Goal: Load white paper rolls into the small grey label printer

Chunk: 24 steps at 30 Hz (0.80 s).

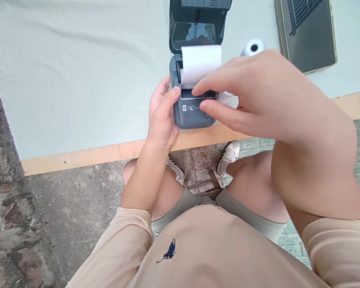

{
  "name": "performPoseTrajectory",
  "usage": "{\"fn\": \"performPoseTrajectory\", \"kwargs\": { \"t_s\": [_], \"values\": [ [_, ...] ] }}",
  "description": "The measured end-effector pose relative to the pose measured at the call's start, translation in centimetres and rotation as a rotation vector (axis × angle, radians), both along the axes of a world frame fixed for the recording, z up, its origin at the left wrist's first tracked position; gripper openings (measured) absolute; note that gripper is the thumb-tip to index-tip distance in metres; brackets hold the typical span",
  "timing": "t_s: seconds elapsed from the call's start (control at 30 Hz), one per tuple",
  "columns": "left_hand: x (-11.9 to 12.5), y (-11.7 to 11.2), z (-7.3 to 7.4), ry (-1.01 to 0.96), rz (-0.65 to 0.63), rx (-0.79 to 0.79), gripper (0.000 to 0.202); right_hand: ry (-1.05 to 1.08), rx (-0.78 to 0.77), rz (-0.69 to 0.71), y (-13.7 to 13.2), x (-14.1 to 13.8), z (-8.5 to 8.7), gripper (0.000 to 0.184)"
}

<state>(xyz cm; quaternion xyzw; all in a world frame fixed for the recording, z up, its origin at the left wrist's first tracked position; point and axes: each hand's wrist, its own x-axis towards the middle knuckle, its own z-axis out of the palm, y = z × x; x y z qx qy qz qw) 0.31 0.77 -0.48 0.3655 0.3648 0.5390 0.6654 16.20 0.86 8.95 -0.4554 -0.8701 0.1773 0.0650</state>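
The printer (pixel 192 114) sits at the table's near edge (pixel 108 150), its lid (pixel 198 24) swung back so the paper (pixel 201 64) lies exposed. The left hand (pixel 162 116) clasps its left side, thumb pressed on top, seemingly to steady it. The right hand (pixel 258 88), fingers close together, touches the paper's end at the slot; whether it pinches, I cannot tell. A spare roll (pixel 253 47) stands behind. The front label's white writing is too small to read.

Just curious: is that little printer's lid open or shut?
Open: the lid stands tipped back, and the paper roll shows inside the printer.
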Motion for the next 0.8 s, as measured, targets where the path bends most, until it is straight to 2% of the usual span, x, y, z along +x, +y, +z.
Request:
{"fn": "performPoseTrajectory", "kwargs": {
  "t_s": [0.2, 0.37, 0.6, 0.7, 0.8],
  "values": [
    [0.1, -0.2, -0.2, 0.08, 0.006, 0.103, 0.038, -0.178, 0.076, -0.039, 0.7, -0.6, -1.3, 0.028],
    [0.0, -0.5, -0.1, 0.156, 0.001, 0.14, 0.041, -0.226, 0.167, -0.219, 0.5, -1.9, -1.5, 0.028],
    [-0.1, -0.5, -0.6, 0.159, -0.053, 0.15, 0.036, -0.34, 0.104, -0.29, 0.6, -2.4, -1.8, 0.02],
    [-0.1, -0.5, -0.6, 0.141, -0.035, 0.139, 0.032, -0.343, 0.103, -0.291, 0.6, -2.3, -1.3, 0.017],
    [0.0, -0.6, -0.3, 0.113, 0.002, 0.119, 0.028, -0.244, 0.071, -0.212, 0.0, -1.6, 0.3, 0.017]
  ]
}}
